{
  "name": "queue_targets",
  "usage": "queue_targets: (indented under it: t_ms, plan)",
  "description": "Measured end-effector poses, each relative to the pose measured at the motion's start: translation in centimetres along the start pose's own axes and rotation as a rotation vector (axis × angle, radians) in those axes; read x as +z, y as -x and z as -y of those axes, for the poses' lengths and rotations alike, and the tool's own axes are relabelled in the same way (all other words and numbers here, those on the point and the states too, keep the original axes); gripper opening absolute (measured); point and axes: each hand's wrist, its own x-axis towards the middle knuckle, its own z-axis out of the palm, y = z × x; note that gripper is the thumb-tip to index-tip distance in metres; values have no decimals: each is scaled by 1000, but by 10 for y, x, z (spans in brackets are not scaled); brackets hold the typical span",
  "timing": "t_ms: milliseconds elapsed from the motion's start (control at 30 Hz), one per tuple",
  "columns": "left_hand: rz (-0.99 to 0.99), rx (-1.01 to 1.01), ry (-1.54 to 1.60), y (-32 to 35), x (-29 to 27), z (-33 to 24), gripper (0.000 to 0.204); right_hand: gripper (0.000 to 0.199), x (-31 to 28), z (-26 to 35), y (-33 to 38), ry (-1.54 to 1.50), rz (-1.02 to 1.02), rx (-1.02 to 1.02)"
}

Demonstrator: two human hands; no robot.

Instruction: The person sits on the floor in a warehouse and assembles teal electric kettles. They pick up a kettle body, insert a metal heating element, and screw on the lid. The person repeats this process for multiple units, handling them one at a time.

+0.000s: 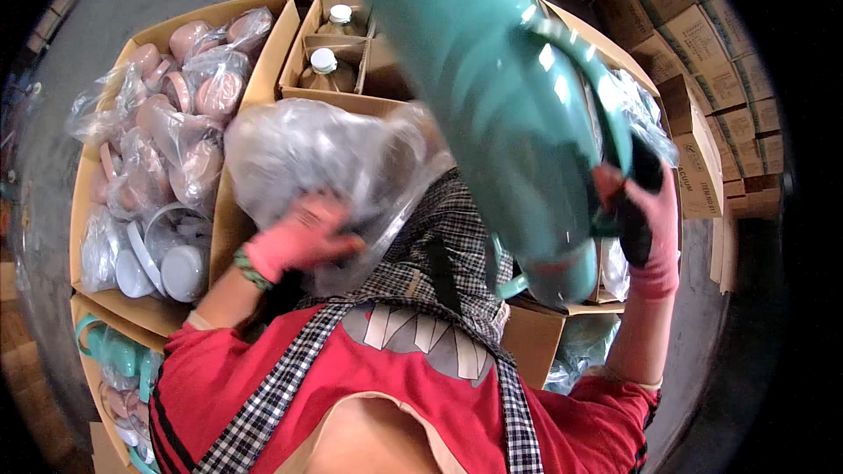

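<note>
The right hand (pixel 645 228) grips a teal jug (pixel 509 114) by its handle — tilted, raised above the boxes. Just left of the jug, the left hand (pixel 299 241) clutches a clear plastic bag (pixel 307 154) — beyond it, a box of pink lids (pixel 176 114).

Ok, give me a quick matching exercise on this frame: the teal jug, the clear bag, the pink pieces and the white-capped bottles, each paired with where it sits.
Things:
1. tall teal plastic jug
2. crumpled clear plastic bag
3. bagged pink plastic parts
4. white-capped glass bottles

Places:
A. in the divided cardboard box at top
B. in the open cardboard box on the left
C. under the left hand
D. gripped by the right hand

Pairs: 1-D, 2-C, 3-B, 4-A
</note>
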Motion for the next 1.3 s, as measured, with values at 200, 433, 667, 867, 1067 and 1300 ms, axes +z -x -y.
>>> queue_targets:
  t_ms: [200, 433, 667, 867, 1067, 1300]
  plan:
    - [268, 151, 364, 0, 18, -42, 57, 25, 73, -47, -35, -180, -27, -225]
    - [-399, -183, 738, 13, -16, -10, 39, 28, 128, -156, 39, -10, 33, -89]
    - [-347, -209, 475, -19, 30, -22, 76, 28, 115, -187, 61, 10, 511, -2]
    - [-131, -207, 584, -37, 23, -22, 66, 22, 118, -197, 52, 84, 598, -38]
    - [18, -241, 589, -27, -19, -29, 56, 24, 122, -178, 52, -57, 497, 36]
    - [-144, 24, 518, -32, 11, -7, 70, 21, 84, -153, 79, -291, 448, 98]
